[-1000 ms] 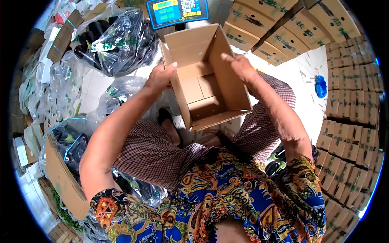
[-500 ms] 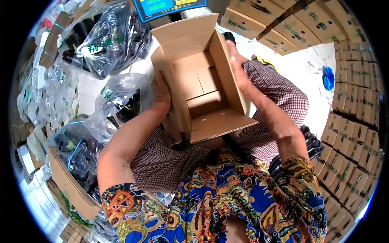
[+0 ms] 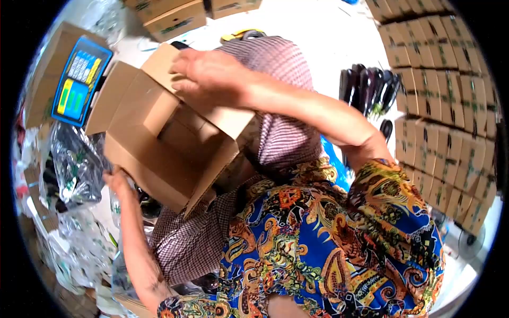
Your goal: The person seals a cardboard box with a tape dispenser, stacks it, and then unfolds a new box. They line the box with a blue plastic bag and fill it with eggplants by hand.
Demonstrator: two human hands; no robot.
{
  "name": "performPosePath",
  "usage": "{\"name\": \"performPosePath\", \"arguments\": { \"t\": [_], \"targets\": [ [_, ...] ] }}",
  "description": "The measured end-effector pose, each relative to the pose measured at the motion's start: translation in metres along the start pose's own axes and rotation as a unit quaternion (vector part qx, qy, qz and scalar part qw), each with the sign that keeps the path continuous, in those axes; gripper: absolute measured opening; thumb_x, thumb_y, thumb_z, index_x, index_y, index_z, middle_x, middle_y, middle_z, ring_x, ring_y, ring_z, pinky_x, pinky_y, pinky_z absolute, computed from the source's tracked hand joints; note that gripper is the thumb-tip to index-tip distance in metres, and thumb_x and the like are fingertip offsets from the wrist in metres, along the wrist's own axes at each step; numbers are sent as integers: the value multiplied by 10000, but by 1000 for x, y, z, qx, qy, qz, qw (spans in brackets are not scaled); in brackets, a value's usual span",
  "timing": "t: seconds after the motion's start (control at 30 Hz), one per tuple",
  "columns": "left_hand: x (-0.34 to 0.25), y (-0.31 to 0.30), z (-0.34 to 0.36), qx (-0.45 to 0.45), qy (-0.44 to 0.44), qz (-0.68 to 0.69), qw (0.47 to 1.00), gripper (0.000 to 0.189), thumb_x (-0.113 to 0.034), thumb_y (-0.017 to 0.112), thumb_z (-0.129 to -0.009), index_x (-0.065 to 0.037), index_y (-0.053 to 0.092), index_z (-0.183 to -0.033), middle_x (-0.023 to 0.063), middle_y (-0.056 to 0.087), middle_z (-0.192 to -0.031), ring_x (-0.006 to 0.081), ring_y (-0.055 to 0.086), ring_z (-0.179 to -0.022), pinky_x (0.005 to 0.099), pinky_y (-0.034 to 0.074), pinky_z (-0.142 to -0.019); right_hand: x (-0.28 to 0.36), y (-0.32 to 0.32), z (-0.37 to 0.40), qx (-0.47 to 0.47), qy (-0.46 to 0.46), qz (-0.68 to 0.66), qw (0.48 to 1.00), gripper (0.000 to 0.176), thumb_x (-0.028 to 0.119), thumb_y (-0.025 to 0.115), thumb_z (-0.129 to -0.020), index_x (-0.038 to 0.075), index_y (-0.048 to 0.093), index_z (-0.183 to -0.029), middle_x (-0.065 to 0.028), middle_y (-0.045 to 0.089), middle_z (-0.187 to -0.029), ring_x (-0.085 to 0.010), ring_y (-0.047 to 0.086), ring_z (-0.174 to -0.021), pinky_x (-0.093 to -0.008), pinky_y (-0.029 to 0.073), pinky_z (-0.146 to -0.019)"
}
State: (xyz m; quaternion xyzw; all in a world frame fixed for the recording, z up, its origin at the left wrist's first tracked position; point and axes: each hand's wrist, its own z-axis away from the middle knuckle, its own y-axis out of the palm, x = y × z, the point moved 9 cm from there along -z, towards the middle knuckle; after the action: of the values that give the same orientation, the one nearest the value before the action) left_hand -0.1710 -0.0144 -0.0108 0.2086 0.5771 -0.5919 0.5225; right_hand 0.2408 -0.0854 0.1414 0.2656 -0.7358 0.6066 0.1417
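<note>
An open cardboard box (image 3: 159,175) rests tilted over my lap, its flaps spread and its inside bare. My left hand (image 3: 117,181) grips the outside of its lower left wall, and part of the fingers is hidden by the box. Over the upper right flap lies my right hand (image 3: 209,77), its fingers spread and slightly blurred against the cardboard.
A blue digital scale (image 3: 82,82) stands to the left, above a clear bag of eggplants (image 3: 74,175). Loose eggplants (image 3: 368,90) lie in a bunch on the floor at right. Stacked cartons (image 3: 440,106) line the right side, with more boxes (image 3: 175,21) at the top.
My view has swung to the right, bringing the loose eggplants into sight. The box has turned and tilted. My right hand has shifted from its side wall onto a flap.
</note>
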Motion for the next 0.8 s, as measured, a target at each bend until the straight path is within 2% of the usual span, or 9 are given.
{"name": "performPosePath", "arguments": {
  "t": [0.03,0.17,0.23,0.3,0.37,0.43,0.5,0.63,0.8],
  "targets": [
    [-21,-8,-11,35,66,-84,994,581,-215,597,-860,74,387,-1319,232,519,-1187,281,545,-1011,383,443,-896,13,-46,13,-38,-47,-71,996,313,301,573,-906,43,627,-1074,-144,637,-1032,-289,644,-901,-390,518,-804],
    [-126,2,42,-6,357,-322,877,521,-282,555,-921,71,453,-1291,269,487,-1289,381,456,-1185,423,320,-1041,-84,-142,94,-107,173,-189,961,356,324,563,-905,22,652,-1071,-121,688,-931,-212,671,-833,-328,526,-765],
    [-155,39,92,97,552,-340,755,474,-230,568,-908,36,488,-1292,199,510,-1312,332,491,-1186,409,342,-1040,-185,-120,168,-98,343,-109,928,408,399,580,-912,77,627,-1159,-51,670,-1018,-131,624,-889,-265,482,-766],
    [-131,69,116,303,310,-267,860,469,-251,576,-917,37,497,-1280,206,531,-1289,334,474,-1229,413,342,-1047,-257,-76,258,-40,400,2,916,499,465,639,-834,47,642,-1105,-151,689,-982,-266,667,-912,-352,510,-834],
    [-108,85,170,476,227,-167,833,448,-246,578,-914,30,515,-1261,200,540,-1290,306,487,-1234,393,355,-1045,-279,-7,344,134,512,15,848,576,532,673,-774,67,644,-1111,-149,685,-981,-292,655,-940,-374,502,-855],
    [-123,103,230,566,291,-226,738,453,-238,595,-895,21,523,-1259,173,568,-1259,283,538,-1170,368,395,-1009,-279,54,413,175,505,67,843,739,572,753,-654,49,609,-1156,-217,635,-1041,-365,612,-994,-419,486,-883],
    [-111,105,236,592,187,-227,750,470,-239,612,-877,18,522,-1260,162,584,-1226,271,575,-1112,345,430,-966,-245,75,435,143,580,47,801,787,483,820,-605,39,528,-1186,-236,533,-1162,-383,553,-1075,-444,470,-906],
    [-122,93,239,549,123,-149,813,447,-236,625,-862,26,546,-1215,158,612,-1148,251,631,-981,317,486,-866,-199,82,406,-3,506,102,856,695,284,824,-645,79,462,-1201,-183,458,-1186,-384,522,-1068,-467,482,-849],
    [-144,91,256,474,305,-264,783,317,-51,694,-792,0,625,-1097,162,636,-1053,295,638,-902,351,494,-795,-246,104,437,-29,615,73,785,208,161,554,-767,110,681,-923,-184,650,-924,-384,631,-884,-476,509,-786]
  ]
}}
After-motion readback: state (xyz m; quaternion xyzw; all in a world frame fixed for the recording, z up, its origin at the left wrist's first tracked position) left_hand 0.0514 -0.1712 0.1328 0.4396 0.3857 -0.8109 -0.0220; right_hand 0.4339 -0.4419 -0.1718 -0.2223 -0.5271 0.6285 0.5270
